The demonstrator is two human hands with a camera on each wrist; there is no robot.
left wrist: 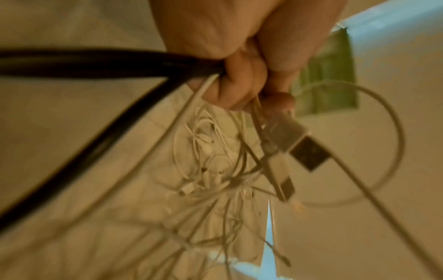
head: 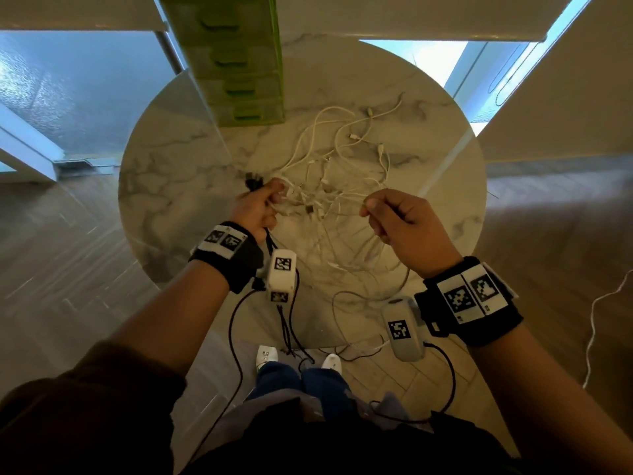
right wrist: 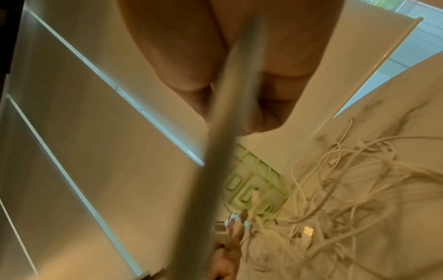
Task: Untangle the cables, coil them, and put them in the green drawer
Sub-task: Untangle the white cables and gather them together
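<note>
A tangle of white cables [head: 329, 173] lies on the round marble table [head: 164, 173], partly lifted between my hands. My left hand [head: 260, 207] grips a bunch of white cables together with a black cable [head: 251, 184]; in the left wrist view the black cable [left wrist: 95, 66] and USB plugs [left wrist: 309, 151] hang from my curled fingers [left wrist: 239, 83]. My right hand [head: 387, 214] pinches one white cable [head: 352, 200] pulled taut from the tangle; a blurred cable [right wrist: 220, 151] crosses the right wrist view. The green drawer unit [head: 239, 60] stands at the table's far side, its drawers shut.
Cables [head: 346, 303] droop over the table's near edge toward the wooden floor. Another white cord [head: 596, 334] trails on the floor at the right. Windows and white walls surround the table. My feet [head: 267, 354] stand just below the near rim.
</note>
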